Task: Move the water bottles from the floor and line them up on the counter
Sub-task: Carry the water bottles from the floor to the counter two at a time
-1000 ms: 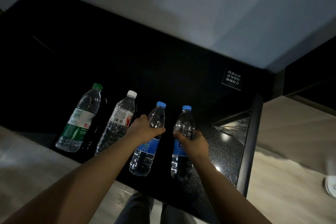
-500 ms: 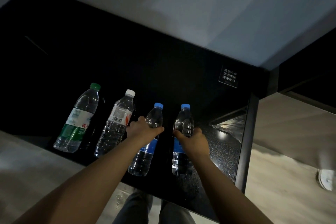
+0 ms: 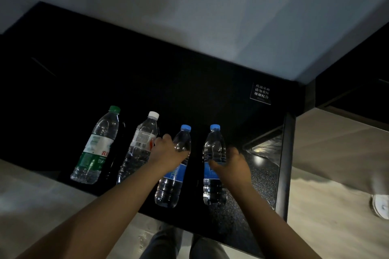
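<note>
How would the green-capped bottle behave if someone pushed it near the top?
The green-capped bottle stands tall and narrow on the counter, so it would probably tip. Its round body would likely roll afterwards. Thin clear plastic probably dents when squeezed.

- Ahead of you a plain pale grey wall (image 3: 210, 17) runs behind the counter (image 3: 147, 82), whose top is black and glossy.
- At your right the counter's surface shows a speckled grain where a patch of light (image 3: 259, 160) reflects.
- Near its back right corner you see a small dark sign (image 3: 260, 93) with white characters.
- Beyond that corner stands a dark unit (image 3: 353, 94), its details lost in shadow.
- The floor (image 3: 328, 227) is pale and wood-toned; a white object (image 3: 381, 206) lies on it at your far right.
- The room is dim.
</note>
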Motion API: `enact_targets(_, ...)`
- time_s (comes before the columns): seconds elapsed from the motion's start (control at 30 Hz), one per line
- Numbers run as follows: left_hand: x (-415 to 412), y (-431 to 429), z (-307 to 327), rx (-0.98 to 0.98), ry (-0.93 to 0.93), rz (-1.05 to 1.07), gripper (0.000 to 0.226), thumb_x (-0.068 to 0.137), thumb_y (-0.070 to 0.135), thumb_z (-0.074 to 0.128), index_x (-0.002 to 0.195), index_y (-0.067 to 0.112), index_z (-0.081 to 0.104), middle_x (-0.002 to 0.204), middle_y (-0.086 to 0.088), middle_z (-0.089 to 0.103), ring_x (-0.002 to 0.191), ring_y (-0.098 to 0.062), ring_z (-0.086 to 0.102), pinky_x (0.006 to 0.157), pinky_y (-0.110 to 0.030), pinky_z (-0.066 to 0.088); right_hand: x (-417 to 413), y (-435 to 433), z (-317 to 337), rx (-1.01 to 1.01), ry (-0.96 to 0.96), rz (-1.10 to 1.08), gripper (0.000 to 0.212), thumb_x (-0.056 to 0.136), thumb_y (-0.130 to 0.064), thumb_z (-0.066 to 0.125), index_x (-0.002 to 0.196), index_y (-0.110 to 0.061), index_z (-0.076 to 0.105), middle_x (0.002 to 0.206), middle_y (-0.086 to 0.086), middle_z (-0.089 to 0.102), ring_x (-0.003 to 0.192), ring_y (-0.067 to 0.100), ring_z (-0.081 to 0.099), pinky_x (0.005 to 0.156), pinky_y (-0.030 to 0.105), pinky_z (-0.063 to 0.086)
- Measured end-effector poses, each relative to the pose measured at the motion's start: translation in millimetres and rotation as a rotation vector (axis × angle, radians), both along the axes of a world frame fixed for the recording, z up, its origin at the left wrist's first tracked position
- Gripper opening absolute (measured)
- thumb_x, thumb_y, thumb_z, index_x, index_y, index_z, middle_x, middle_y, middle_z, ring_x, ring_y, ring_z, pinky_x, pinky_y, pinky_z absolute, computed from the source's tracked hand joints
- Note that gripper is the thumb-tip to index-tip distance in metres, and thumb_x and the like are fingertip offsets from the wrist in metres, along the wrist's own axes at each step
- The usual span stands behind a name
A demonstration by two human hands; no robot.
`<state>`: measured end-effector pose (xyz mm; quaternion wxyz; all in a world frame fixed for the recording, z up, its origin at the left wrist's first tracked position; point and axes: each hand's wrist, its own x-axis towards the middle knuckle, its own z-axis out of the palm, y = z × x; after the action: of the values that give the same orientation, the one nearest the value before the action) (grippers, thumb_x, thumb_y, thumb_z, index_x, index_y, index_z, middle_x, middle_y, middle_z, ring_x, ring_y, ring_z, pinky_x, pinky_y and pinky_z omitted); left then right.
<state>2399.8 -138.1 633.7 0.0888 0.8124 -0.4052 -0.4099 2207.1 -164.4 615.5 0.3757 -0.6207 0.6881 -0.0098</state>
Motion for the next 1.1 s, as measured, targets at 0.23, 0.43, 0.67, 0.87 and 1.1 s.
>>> enact_targets(0.23, 14, 15, 28, -0.096, -0.028, -0.179, 0.061, 0.084, 0.039, 0.067, 0.131, 0.011, 0.040, 0.129, -0.010, 0.045, 0.113, -0.022, 0.048, 0.086, -0.027, 0.041, -1, 0, 23, -0.138, 0.125, 0.133, 0.050, 0.077, -0.043, 0.071, 0.115, -0.017, 0.051, 0.107, 0.004, 0.056, 0.082, 0.015, 0.052, 0.062, 0.025, 0.041)
enact_targets(0.43, 17, 29, 33, -0.049, 0.008, -0.240, 0.061, 0.085, 0.038, 0.067, 0.132, 0.011, 0.040, 0.130, -0.010, 0.046, 0.117, -0.021, 0.049, 0.093, -0.032, 0.046, 5, 9, 27, -0.016, 0.123, 0.140, 0.053, 0.080, -0.039, 0.072, 0.121, -0.014, 0.049, 0.115, 0.006, 0.061, 0.097, 0.020, 0.060, 0.069, 0.026, 0.042)
enact_targets(0.67, 18, 34, 34, -0.073, 0.002, -0.309, 0.056, 0.086, 0.035, 0.065, 0.131, 0.010, 0.042, 0.130, -0.009, 0.048, 0.114, -0.020, 0.052, 0.084, -0.026, 0.041, 1, 17, 30, -0.079, 0.191, 0.141, 0.050, 0.080, -0.041, 0.069, 0.118, -0.014, 0.049, 0.111, 0.007, 0.061, 0.093, 0.022, 0.061, 0.069, 0.029, 0.048)
enact_targets(0.87, 12, 28, 41, -0.132, -0.053, -0.414, 0.047, 0.085, 0.039, 0.064, 0.123, 0.018, 0.046, 0.120, -0.003, 0.050, 0.097, -0.013, 0.050, 0.069, -0.022, 0.038, -8, 24, 38, -0.085, 0.184, 0.104, 0.059, 0.079, -0.042, 0.071, 0.125, -0.013, 0.048, 0.116, 0.008, 0.060, 0.097, 0.023, 0.061, 0.077, 0.036, 0.055)
enact_targets(1.1, -18, 20, 54, -0.170, -0.033, -0.552, 0.045, 0.083, 0.039, 0.065, 0.121, 0.023, 0.048, 0.114, -0.001, 0.049, 0.093, -0.012, 0.052, 0.071, -0.023, 0.043, -39, 45, 61, -0.130, 0.163, 0.044, 0.064, 0.081, -0.043, 0.069, 0.134, -0.015, 0.046, 0.128, 0.009, 0.058, 0.110, 0.027, 0.059, 0.088, 0.037, 0.053)
